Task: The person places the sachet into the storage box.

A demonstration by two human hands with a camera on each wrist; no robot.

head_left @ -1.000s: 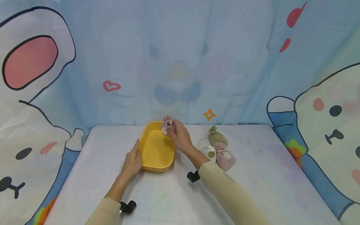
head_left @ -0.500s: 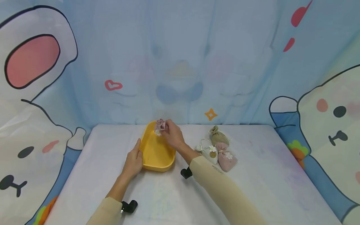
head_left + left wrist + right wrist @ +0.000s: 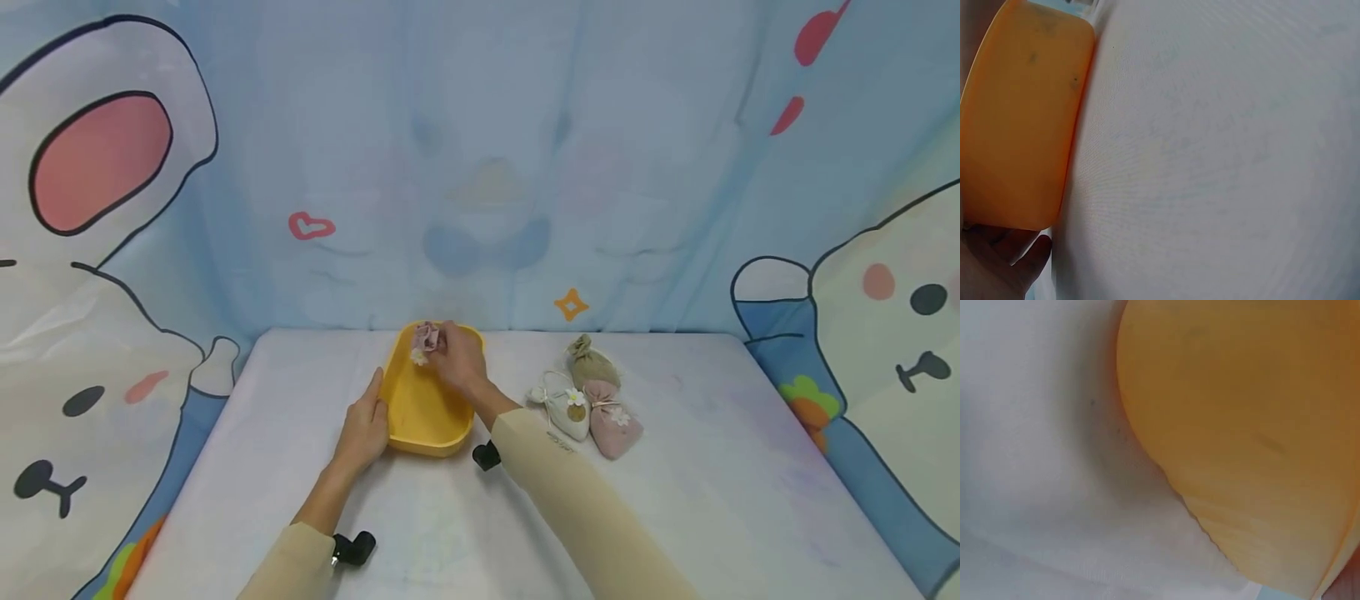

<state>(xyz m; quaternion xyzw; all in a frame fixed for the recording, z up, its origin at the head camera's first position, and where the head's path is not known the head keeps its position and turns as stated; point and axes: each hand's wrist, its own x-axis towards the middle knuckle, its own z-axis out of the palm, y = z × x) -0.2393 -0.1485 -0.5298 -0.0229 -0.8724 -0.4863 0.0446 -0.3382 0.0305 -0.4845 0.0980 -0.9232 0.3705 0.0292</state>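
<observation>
In the head view my right hand [image 3: 459,357] pinches a small pink drawstring pouch [image 3: 426,336] by its gathered neck, over the far part of a yellow tray [image 3: 427,417]. A white flower hangs on that pouch. My left hand [image 3: 363,427] rests along the tray's left side, with its fingers straight against the wall. In the left wrist view, fingers [image 3: 1034,257] reach the end of the tray wall. The right wrist view shows mostly the tray's outer wall [image 3: 1241,425]; the pouch is hidden there.
Three other pouches lie together on the white table [image 3: 712,467], right of the tray: a green one [image 3: 592,365], a white one with a flower [image 3: 567,412] and a pink one [image 3: 615,429]. A blue patterned curtain [image 3: 495,167] hangs behind the table's far edge.
My right hand has moved left with the pink pouch, from the tray's far right rim to over its inside. The left hand stays at the tray, and the view has shifted slightly.
</observation>
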